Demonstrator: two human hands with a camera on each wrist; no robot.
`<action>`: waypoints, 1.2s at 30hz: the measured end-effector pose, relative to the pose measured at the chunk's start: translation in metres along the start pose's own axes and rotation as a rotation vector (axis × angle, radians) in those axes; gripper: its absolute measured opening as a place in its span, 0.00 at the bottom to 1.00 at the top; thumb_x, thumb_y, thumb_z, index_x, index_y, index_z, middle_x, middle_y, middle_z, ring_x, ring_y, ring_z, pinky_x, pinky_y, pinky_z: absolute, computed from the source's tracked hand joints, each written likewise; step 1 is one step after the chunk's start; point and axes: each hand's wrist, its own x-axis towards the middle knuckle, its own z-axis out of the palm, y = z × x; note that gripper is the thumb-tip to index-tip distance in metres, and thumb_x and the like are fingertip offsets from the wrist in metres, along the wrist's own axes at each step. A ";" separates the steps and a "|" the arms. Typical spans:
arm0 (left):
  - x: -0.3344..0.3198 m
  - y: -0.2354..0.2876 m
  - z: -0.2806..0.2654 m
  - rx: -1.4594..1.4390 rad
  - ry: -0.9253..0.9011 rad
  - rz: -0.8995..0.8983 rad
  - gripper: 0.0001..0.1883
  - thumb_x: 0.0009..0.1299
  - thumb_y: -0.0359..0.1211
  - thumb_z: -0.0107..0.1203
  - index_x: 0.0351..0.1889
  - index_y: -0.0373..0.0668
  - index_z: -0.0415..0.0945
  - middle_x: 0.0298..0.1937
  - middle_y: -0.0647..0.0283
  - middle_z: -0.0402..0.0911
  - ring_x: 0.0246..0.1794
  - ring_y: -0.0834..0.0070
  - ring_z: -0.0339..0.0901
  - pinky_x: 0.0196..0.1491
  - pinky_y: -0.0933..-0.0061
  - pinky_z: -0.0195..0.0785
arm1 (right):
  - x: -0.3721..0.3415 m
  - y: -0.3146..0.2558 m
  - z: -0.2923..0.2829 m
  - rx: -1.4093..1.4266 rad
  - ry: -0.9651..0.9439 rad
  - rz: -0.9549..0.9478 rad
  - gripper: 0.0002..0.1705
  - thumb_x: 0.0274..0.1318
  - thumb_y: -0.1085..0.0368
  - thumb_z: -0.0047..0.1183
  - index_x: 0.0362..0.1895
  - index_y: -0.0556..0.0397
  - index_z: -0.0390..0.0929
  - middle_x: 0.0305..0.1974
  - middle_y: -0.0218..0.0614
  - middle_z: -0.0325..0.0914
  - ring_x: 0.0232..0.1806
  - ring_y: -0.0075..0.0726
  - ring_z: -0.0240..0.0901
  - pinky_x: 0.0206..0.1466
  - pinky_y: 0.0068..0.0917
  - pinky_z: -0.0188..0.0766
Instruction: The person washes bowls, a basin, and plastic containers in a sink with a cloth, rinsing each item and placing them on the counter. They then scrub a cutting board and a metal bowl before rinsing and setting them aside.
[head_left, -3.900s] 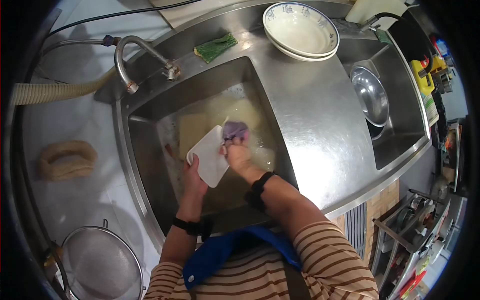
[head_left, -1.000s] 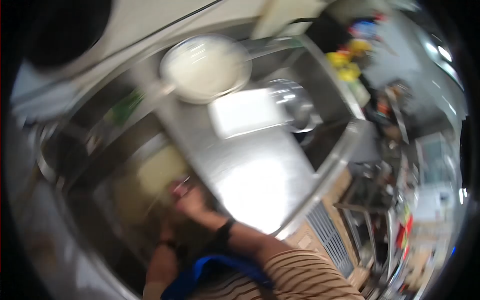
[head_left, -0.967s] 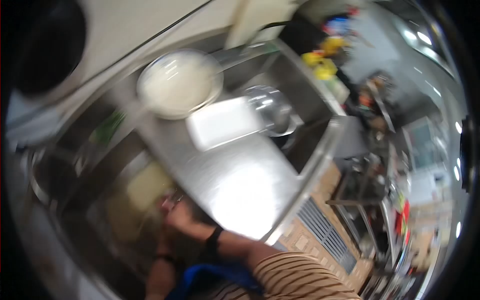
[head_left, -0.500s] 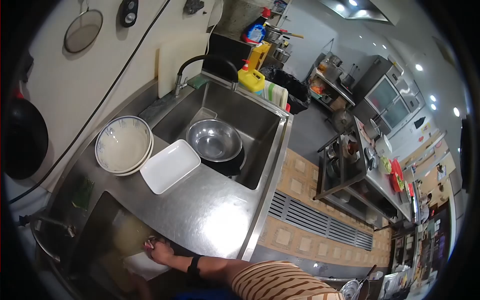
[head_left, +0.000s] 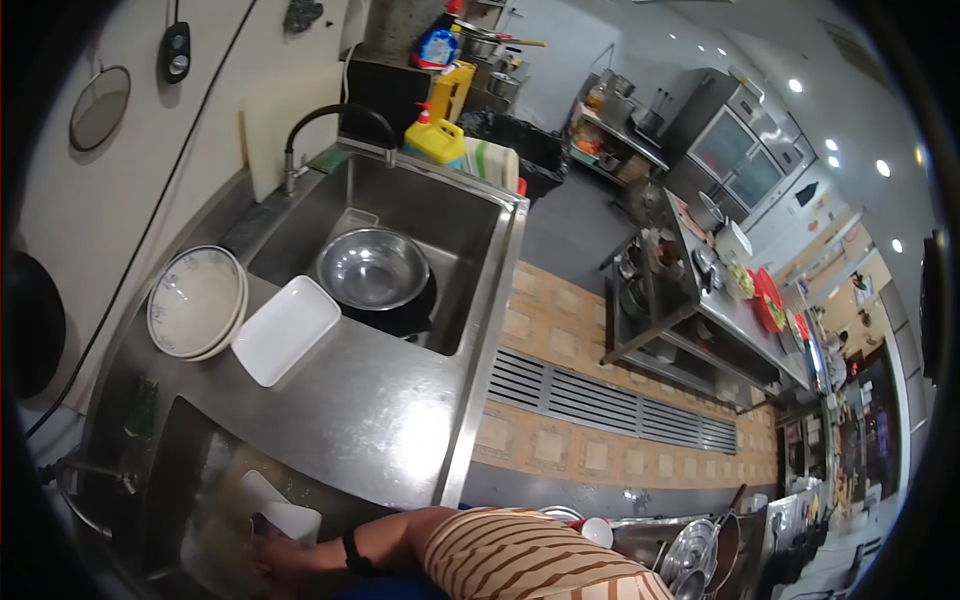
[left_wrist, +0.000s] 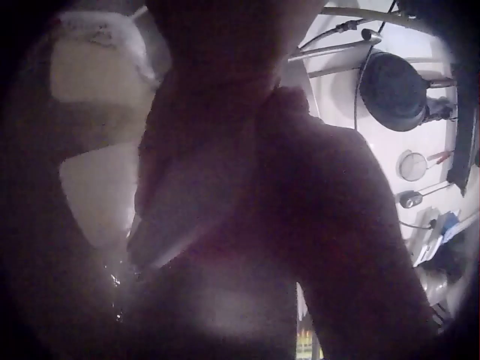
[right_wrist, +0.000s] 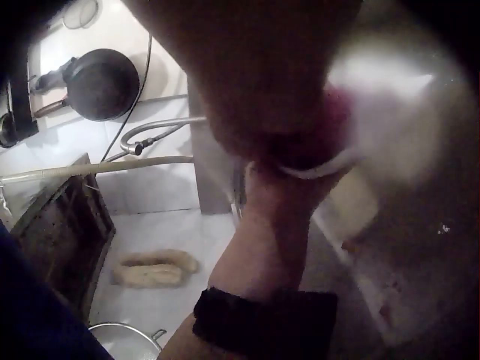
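Note:
In the head view my right hand [head_left: 285, 558] is low in the soapy sink and holds a purple cloth [head_left: 262, 527]. The cloth lies against a white rectangular dish [head_left: 285, 507], which sits tilted over cloudy water. My left hand [right_wrist: 264, 217] shows in the right wrist view, its fingers at the pale curved rim [right_wrist: 322, 169] of the dish and partly hidden by my right hand. It is out of sight in the head view. Both hands are dark in the left wrist view, where a pale flat piece [left_wrist: 101, 191] shows beside them.
On the steel counter stand stacked patterned bowls [head_left: 197, 300] and a white rectangular dish [head_left: 287, 330]. A metal bowl [head_left: 373, 268] sits in the second sink [head_left: 470, 225]. The filled sink has a bent tap [head_left: 80, 490] at its left.
A white dish once held up in my left hand is now on the counter, and another white dish is at my hands. The head view has swung right, showing more of the kitchen.

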 end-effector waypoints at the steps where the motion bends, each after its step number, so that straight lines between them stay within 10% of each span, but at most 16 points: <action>1: 0.001 0.001 -0.008 0.026 0.015 0.002 0.19 0.62 0.41 0.48 0.43 0.36 0.66 0.45 0.51 0.72 0.43 0.61 0.70 0.49 0.61 0.60 | -0.027 -0.027 0.009 -0.009 0.019 -0.197 0.24 0.43 0.65 0.50 0.48 0.55 0.65 0.39 0.45 0.70 0.33 0.39 0.69 0.36 0.31 0.67; 6: 0.012 0.008 -0.051 0.114 0.058 0.015 0.21 0.62 0.38 0.52 0.49 0.35 0.67 0.46 0.48 0.72 0.45 0.57 0.69 0.52 0.59 0.58 | 0.023 -0.081 -0.028 -1.531 0.180 -1.351 0.35 0.40 0.65 0.50 0.55 0.62 0.54 0.47 0.50 0.64 0.39 0.56 0.67 0.43 0.43 0.66; 7: 0.018 0.007 -0.065 0.132 0.061 0.021 0.21 0.62 0.38 0.53 0.50 0.35 0.67 0.47 0.48 0.71 0.45 0.56 0.69 0.52 0.59 0.57 | 0.019 -0.096 -0.027 -1.529 0.179 -1.347 0.35 0.40 0.65 0.50 0.55 0.62 0.54 0.47 0.50 0.64 0.39 0.56 0.67 0.43 0.43 0.66; 9: 0.010 0.003 -0.052 0.107 0.079 0.024 0.21 0.62 0.38 0.51 0.50 0.35 0.66 0.47 0.48 0.71 0.46 0.56 0.69 0.52 0.59 0.58 | 0.001 -0.112 -0.023 -1.577 0.117 -0.754 0.16 0.47 0.66 0.41 0.42 0.58 0.69 0.50 0.51 0.63 0.52 0.49 0.65 0.49 0.41 0.65; 14: 0.007 0.004 -0.029 0.066 0.062 0.028 0.21 0.64 0.39 0.48 0.50 0.36 0.66 0.48 0.49 0.70 0.47 0.56 0.68 0.52 0.58 0.60 | -0.057 -0.101 -0.010 -1.303 0.122 -0.414 0.31 0.40 0.58 0.52 0.52 0.58 0.64 0.49 0.44 0.62 0.58 0.55 0.53 0.45 0.51 0.65; 18: 0.004 0.008 -0.024 0.022 0.055 0.048 0.21 0.65 0.40 0.46 0.51 0.36 0.65 0.49 0.50 0.70 0.48 0.56 0.68 0.52 0.57 0.61 | -0.041 -0.059 -0.010 -1.348 -0.094 -0.832 0.30 0.42 0.54 0.50 0.52 0.54 0.66 0.52 0.40 0.61 0.58 0.50 0.53 0.53 0.56 0.57; 21: -0.007 0.009 -0.021 -0.050 0.031 0.084 0.21 0.65 0.40 0.44 0.51 0.36 0.65 0.50 0.51 0.69 0.48 0.56 0.68 0.52 0.57 0.62 | 0.024 -0.077 -0.031 -1.924 0.071 -1.115 0.30 0.44 0.57 0.46 0.55 0.52 0.63 0.56 0.41 0.59 0.58 0.47 0.54 0.51 0.56 0.57; 25: -0.041 0.000 -0.006 -0.326 -0.070 0.235 0.21 0.66 0.41 0.42 0.52 0.37 0.64 0.51 0.52 0.69 0.49 0.56 0.68 0.52 0.56 0.63 | 0.022 -0.102 -0.040 -1.845 0.179 -0.730 0.29 0.40 0.55 0.49 0.50 0.50 0.65 0.48 0.39 0.66 0.52 0.44 0.61 0.47 0.52 0.60; 27: -0.061 0.049 0.050 0.011 0.140 0.414 0.17 0.67 0.35 0.39 0.50 0.36 0.65 0.48 0.52 0.70 0.46 0.63 0.70 0.48 0.59 0.67 | -0.028 -0.121 -0.026 -2.112 -0.028 -0.494 0.23 0.38 0.51 0.53 0.42 0.44 0.72 0.46 0.36 0.65 0.50 0.46 0.60 0.45 0.49 0.63; 29: -0.028 0.047 0.017 -0.015 0.115 0.458 0.14 0.65 0.31 0.42 0.45 0.35 0.70 0.41 0.58 0.74 0.40 0.70 0.73 0.44 0.70 0.67 | -0.031 -0.083 -0.045 -2.048 -0.151 -0.735 0.19 0.37 0.55 0.55 0.37 0.45 0.72 0.45 0.41 0.63 0.47 0.49 0.60 0.42 0.46 0.66; 32: -0.048 0.086 0.092 0.568 0.742 0.339 0.12 0.65 0.33 0.48 0.42 0.36 0.72 0.40 0.61 0.75 0.38 0.75 0.72 0.43 0.75 0.65 | -0.043 -0.052 -0.037 -1.799 -0.308 -0.838 0.17 0.37 0.59 0.55 0.35 0.47 0.72 0.45 0.44 0.62 0.48 0.54 0.59 0.42 0.43 0.68; 36: -0.007 0.055 0.043 0.230 0.530 0.476 0.17 0.67 0.40 0.45 0.45 0.36 0.71 0.41 0.61 0.75 0.38 0.76 0.71 0.43 0.75 0.64 | -0.033 -0.034 -0.022 -1.666 -0.293 -0.943 0.10 0.37 0.62 0.54 0.28 0.49 0.73 0.41 0.43 0.66 0.48 0.49 0.62 0.40 0.43 0.68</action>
